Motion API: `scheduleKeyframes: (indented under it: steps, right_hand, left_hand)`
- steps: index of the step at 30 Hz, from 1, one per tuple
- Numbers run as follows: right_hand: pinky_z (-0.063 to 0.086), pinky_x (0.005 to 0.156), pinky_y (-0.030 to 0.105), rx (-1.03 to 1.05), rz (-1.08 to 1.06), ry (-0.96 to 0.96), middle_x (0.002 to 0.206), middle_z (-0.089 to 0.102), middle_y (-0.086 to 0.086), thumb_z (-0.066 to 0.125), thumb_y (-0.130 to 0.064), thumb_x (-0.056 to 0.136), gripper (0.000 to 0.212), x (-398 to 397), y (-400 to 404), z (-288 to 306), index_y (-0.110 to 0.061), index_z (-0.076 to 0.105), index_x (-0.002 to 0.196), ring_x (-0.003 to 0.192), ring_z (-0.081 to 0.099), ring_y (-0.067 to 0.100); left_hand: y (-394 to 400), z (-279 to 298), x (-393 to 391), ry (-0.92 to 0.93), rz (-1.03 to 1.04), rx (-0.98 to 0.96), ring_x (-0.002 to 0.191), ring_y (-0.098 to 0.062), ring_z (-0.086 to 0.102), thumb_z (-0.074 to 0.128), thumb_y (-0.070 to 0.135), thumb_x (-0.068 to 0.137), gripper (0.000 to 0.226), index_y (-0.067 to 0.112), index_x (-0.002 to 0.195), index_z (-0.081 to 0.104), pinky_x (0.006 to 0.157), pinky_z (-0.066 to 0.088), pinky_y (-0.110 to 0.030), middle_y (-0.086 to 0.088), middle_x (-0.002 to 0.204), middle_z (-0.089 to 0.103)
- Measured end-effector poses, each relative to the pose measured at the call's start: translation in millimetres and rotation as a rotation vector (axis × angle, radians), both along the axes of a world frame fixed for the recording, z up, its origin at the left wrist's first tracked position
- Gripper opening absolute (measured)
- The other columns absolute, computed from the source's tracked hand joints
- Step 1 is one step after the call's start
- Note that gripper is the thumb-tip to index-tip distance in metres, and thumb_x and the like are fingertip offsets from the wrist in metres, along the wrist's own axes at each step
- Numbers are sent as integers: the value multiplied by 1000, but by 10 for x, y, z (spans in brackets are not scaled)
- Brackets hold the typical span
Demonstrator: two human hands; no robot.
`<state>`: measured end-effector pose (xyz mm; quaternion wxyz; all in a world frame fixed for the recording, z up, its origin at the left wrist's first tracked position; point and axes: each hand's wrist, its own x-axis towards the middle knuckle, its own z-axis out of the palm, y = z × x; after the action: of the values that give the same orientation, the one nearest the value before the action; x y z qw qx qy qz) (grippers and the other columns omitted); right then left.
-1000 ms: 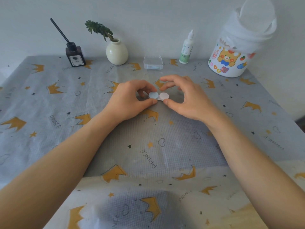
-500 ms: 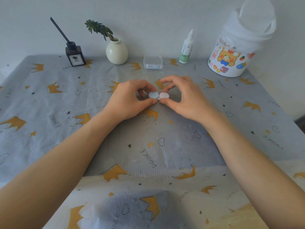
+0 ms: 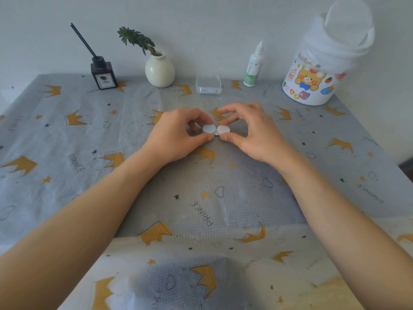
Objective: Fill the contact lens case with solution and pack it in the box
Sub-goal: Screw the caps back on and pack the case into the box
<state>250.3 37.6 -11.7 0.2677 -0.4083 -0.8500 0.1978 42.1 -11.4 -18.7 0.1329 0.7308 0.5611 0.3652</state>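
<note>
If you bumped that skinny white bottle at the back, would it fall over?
Probably, yes. The solution bottle stands upright, tall and narrow on a small base, so a nudge near its pointed cap would likely tip it. Once down, its round body might roll on the tablecloth. It looks like light plastic, unlikely to break.

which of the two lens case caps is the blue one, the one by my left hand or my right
The blue cap is the one between your left hand's thumb and fingers. The cap at your right hand is the pale pink cap.
</note>
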Motion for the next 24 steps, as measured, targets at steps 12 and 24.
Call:
scheduleKeyframes:
  steps: [12, 24]
  right_hand:
    - [31, 77, -3, -19, -50, -8, 95, 53, -18, 79, -24, 82, 29, -67, -76, 33, -28, 54, 97, 102, 45, 4]
    - [25, 84, -7, 11, -41, 25, 93, 51, -25, 79, -23, 82, 30, -54, -103, 26, -27, 61, 106, 112, 49, 6]
  left_hand:
    - [-21, 22, 10, 8, 12, -2, 81, 3, 60, 78, 36, 79, 21, 30, 97, 70, 67, 39, -1, 25, 82, 62]
    - [-43, 15, 4, 36, -4, -26, 84, -3, 58, 76, 34, 82, 21, 34, 102, 70, 74, 45, -19, 17, 94, 62]
